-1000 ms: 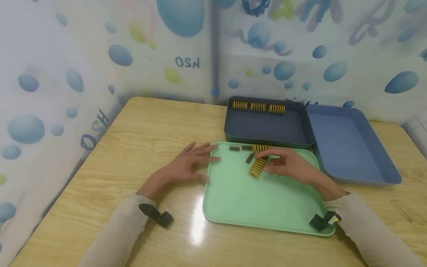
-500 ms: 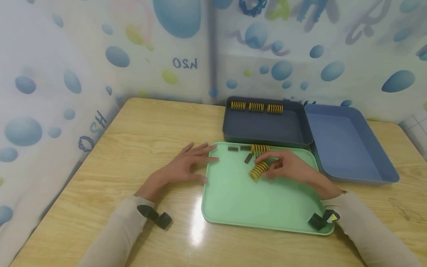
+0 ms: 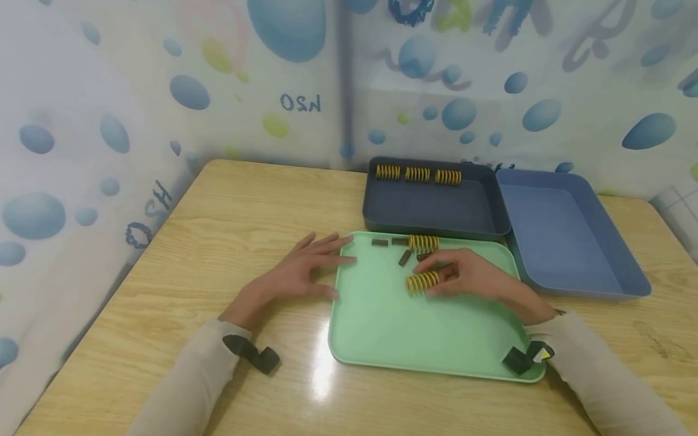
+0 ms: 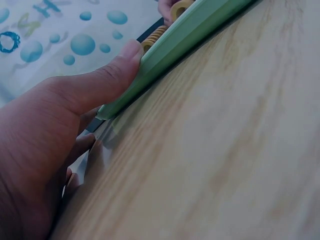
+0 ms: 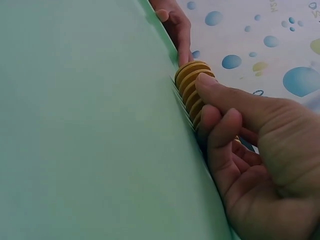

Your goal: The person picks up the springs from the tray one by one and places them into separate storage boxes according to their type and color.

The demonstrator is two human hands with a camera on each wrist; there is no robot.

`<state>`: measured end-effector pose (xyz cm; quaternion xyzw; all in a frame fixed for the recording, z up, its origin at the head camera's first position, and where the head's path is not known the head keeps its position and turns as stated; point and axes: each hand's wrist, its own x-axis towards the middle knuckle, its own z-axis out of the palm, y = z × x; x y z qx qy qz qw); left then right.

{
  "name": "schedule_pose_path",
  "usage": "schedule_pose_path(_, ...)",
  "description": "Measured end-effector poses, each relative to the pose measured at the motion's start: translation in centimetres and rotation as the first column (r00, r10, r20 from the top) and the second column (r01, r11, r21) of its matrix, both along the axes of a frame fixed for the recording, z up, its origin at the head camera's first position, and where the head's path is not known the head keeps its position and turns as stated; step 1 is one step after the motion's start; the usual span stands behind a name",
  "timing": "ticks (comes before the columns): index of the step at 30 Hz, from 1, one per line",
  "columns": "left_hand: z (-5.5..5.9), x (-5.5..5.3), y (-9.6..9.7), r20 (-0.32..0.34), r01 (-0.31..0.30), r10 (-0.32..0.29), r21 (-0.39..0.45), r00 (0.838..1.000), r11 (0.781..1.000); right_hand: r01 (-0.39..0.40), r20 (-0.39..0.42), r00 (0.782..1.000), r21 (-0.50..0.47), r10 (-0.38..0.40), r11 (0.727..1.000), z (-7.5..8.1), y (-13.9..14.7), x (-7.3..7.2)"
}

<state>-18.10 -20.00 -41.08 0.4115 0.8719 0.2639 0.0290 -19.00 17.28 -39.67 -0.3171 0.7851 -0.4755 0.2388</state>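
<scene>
On the light green tray (image 3: pixel 436 333), a yellow coil spring (image 3: pixel 420 283) lies on its side, roughly level. My right hand (image 3: pixel 471 275) pinches it; in the right wrist view the thumb presses along the coils and the other fingers curl beneath. A second yellow spring (image 3: pixel 423 243) sits by the tray's far rim. Left of that one are small dark springs (image 3: pixel 380 243), and another dark spring (image 3: pixel 423 257) is partly covered by my right fingers. My left hand (image 3: pixel 305 266) rests at the tray's left edge, fingers spread, its thumb (image 4: pixel 131 51) at the rim.
Behind the green tray stands a dark grey tray (image 3: pixel 436 212), with three yellow springs (image 3: pixel 417 174) lined up along its back. A blue tray (image 3: pixel 572 242) is on its right. A patterned wall borders the wooden table (image 3: pixel 262 200).
Between my right fingers the yellow spring has turned from slanted to nearly level. The right hand has shifted slightly with it. My left hand holds its place at the tray edge.
</scene>
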Motion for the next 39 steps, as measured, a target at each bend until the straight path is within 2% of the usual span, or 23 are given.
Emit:
schedule_pose_path(4, -0.01, -0.04, -0.02, 0.004, -0.001, 0.001, -0.003, 1.0, 1.0, -0.012, 0.03, 0.999, -0.002, 0.012, 1.0, 0.08, 0.03, 0.11)
schedule_pose_path(13, 0.17, -0.03, -0.14, 0.0, 0.006, -0.006, 0.01, 1.0, 1.0, 0.017, 0.099, 0.995, -0.012, -0.016, 1.0, 0.24, -0.16, 0.22)
schedule_pose_path(18, 0.0, 0.0, -0.12, 0.004, 0.004, -0.004, 0.007, 1.0, 1.0, 0.036, 0.108, 0.994, -0.025, -0.033, 0.999, 0.08, -0.21, 0.38)
schedule_pose_path(26, -0.09, -0.09, -0.11, -0.004, 0.008, -0.008, 0.008, 1.0, 1.0, 0.071, 0.087, 0.994, 0.005, -0.071, 0.997, -0.03, -0.13, 0.52)
schedule_pose_path(39, -0.26, -0.19, -0.02, 0.001, 0.011, -0.011, 0.011, 1.0, 1.0, 0.068, 0.074, 0.995, -0.008, -0.067, 0.998, 0.3, -0.17, 0.73)
